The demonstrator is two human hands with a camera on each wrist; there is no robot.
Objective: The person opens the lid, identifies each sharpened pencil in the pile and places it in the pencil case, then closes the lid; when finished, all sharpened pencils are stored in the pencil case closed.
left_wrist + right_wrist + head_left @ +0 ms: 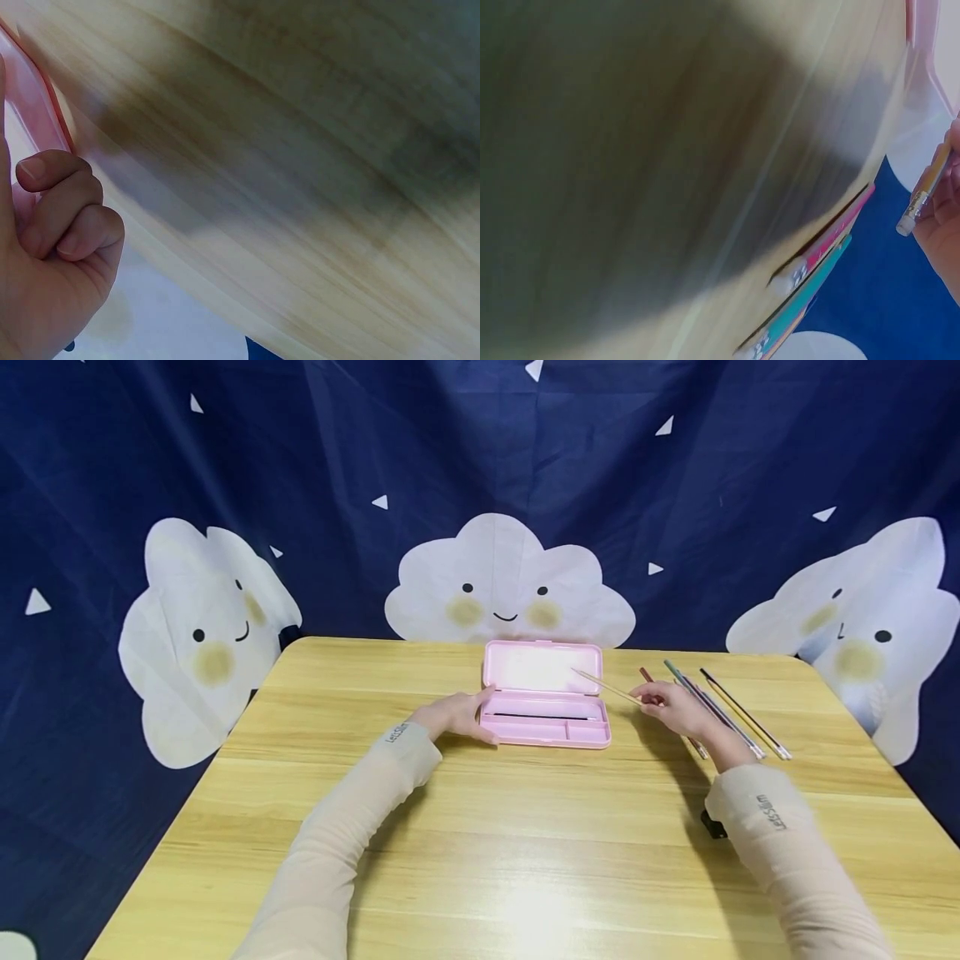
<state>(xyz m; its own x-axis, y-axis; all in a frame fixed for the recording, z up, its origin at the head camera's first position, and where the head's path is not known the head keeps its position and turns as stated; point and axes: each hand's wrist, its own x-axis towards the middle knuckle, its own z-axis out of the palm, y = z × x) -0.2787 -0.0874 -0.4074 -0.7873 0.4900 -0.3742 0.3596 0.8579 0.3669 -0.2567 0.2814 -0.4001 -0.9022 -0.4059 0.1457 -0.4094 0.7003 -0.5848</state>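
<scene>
A pink pencil case [521,728] lies unfolded on the table, its lid leaning back, with one dark pencil [543,717] in the long compartment. At the case's left end, my left hand [453,713] holds the edge, thumb at the near corner and a finger further back. In the left wrist view, the other fingers [71,199] are curled beside the pink rim. My right hand [682,708] pinches a yellow pencil [606,686] by its eraser end, the tip pointing left over the lid. The right wrist view shows that pencil's metal band and white eraser [906,225].
Several pencils lie under and right of my right hand, among them a red one [646,674], a green one [672,671] and a black one [742,710]. A small black object [714,824] is partly hidden by my right sleeve. Behind the table [480,827] hangs a dark blue cloud-patterned curtain [480,443].
</scene>
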